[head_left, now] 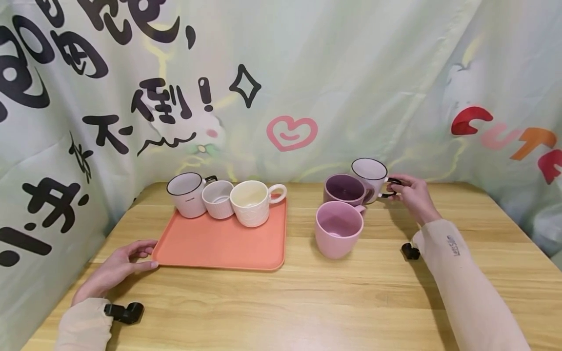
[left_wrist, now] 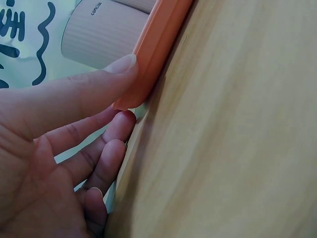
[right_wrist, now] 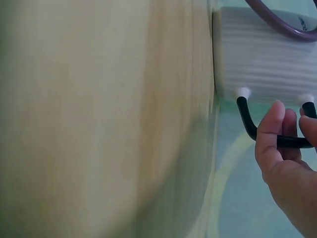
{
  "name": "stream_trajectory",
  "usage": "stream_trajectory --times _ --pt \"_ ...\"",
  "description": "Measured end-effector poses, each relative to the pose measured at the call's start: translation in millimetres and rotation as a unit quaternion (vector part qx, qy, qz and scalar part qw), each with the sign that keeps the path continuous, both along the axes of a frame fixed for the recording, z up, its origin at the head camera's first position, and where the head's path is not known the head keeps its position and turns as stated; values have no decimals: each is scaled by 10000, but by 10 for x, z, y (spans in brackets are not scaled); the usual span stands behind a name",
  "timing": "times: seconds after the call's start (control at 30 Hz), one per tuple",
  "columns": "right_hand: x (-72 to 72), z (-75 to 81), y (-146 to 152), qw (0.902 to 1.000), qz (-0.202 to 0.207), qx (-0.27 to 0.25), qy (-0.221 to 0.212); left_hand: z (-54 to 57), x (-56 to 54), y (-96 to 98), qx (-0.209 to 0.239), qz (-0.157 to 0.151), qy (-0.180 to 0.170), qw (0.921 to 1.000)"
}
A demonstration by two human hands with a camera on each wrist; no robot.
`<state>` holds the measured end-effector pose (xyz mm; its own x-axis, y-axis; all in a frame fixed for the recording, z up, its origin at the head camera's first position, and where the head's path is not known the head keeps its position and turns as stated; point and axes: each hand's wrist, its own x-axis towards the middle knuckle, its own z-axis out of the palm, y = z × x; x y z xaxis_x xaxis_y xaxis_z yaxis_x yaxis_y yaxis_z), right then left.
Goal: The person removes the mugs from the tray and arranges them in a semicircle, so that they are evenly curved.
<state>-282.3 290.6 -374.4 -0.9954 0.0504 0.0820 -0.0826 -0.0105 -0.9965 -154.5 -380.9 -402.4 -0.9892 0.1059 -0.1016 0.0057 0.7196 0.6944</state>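
Wooden table [head_left: 307, 297]: right hand [head_left: 414, 199] gripped the one-o'clock mug's [head_left: 369, 170] handle [right_wrist: 246, 118] (staying level seemed wise); left hand [head_left: 115, 267] pinched the tray [head_left: 219, 246].

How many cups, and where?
6. On the tray: black-rimmed cup, small cup, cream cup. Right of it: pink cup, purple cup, second black-rimmed cup, held by right hand. Others could hide behind.

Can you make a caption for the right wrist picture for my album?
Fingers of the right hand grip the black handle of a pale mug.
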Motion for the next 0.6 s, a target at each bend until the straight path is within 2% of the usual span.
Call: stream_trajectory --times 0.33,0.6 --pt "-46 34 -29 9972 163 714 -159 -10 -8 -3 -10 -17 -4 10000" --pt "-44 36 -36 9982 377 458 -36 -12 -11 -11 -47 38 -69 10000"
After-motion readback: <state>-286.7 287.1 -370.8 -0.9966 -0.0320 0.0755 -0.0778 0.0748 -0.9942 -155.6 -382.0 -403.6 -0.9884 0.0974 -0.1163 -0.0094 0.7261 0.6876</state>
